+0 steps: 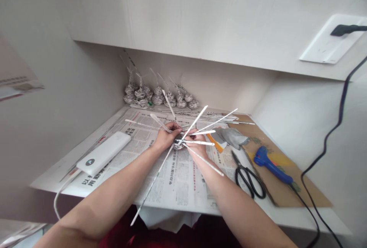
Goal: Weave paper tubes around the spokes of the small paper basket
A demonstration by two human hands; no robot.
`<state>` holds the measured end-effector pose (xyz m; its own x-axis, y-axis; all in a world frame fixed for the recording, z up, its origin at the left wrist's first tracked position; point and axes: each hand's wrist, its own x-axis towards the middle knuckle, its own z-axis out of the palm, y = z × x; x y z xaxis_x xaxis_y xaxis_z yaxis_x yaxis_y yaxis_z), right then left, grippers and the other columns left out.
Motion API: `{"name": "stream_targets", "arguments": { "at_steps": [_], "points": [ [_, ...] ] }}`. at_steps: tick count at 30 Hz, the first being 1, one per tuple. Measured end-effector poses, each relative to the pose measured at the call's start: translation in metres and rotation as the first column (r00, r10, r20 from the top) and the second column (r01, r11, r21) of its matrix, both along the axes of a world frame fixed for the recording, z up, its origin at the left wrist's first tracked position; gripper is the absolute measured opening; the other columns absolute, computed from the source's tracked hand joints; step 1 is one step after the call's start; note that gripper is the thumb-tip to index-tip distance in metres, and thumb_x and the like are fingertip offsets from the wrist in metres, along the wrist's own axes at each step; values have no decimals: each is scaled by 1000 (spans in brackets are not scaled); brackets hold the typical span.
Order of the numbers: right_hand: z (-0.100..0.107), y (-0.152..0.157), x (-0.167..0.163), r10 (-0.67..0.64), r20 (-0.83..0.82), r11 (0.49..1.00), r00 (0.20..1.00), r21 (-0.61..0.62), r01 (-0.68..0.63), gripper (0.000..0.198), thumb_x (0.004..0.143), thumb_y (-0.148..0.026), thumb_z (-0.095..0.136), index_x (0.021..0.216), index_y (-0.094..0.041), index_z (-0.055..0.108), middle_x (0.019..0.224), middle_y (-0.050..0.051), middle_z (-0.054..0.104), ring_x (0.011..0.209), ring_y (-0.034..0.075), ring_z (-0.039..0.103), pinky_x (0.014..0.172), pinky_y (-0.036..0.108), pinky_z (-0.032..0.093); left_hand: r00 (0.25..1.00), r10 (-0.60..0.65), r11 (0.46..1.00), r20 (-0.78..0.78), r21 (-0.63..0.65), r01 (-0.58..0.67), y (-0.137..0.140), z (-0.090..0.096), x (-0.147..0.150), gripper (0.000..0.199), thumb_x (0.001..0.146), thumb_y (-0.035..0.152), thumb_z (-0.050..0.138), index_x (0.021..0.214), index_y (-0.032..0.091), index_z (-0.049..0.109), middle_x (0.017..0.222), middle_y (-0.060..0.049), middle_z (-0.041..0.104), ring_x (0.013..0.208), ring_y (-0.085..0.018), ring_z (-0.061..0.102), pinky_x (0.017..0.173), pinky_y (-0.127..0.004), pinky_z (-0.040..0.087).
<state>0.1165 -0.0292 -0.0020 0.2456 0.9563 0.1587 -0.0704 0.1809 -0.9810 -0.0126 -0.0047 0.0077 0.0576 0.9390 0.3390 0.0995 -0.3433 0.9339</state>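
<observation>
Between my two hands is a small woven paper piece, with several rolled newspaper strips sticking out of it in all directions. My left hand is closed around its left side, thumb and fingers pinching near the base of the strips. On the other side my right hand grips it, the fingers partly hidden behind the strips. One long strip slants down toward the table's front edge. The underside of the weave is mostly covered by my hands.
Newspaper covers the tabletop. A white power bank with a cable lies left. To the right are black scissors, a blue glue gun on cardboard, and a grey bundle. Several woven gourds stand behind, under a low overhang.
</observation>
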Motion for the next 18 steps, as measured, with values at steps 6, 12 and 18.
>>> {"name": "stream_targets", "arguments": {
  "at_steps": [6, 12, 18],
  "points": [
    [7, -3, -3, -21, -77, 998, 997, -59, 16, 13, 59, -27, 63, 66, -21, 54, 60, -3, 63, 56, 15, 60, 53, 26, 46, 991, -17, 999, 135, -43, 23, 1, -1, 0, 22, 71, 35, 67, 75, 17, 55, 73, -1, 63, 70, -15, 60, 66, -25, 46],
    [11, -4, -2, -55, -152, 988, 987, -150, 32, 15, 56, -27, 63, 65, -21, 52, 48, -7, 55, 48, 13, 53, 47, 24, 41, 988, -61, 993, 140, -90, 75, -1, 1, 0, 29, 68, 42, 68, 76, 17, 55, 76, -2, 65, 72, -16, 61, 69, -27, 47],
    [5, 0, 2, -22, -142, 994, 990, -111, 6, 15, 56, -26, 64, 65, -21, 54, 54, -6, 60, 50, 13, 55, 49, 24, 43, 989, -133, 986, 70, -89, 139, -1, 2, -2, 30, 62, 36, 75, 82, 15, 65, 81, -5, 69, 74, -17, 63, 70, -29, 49]
  ]
}}
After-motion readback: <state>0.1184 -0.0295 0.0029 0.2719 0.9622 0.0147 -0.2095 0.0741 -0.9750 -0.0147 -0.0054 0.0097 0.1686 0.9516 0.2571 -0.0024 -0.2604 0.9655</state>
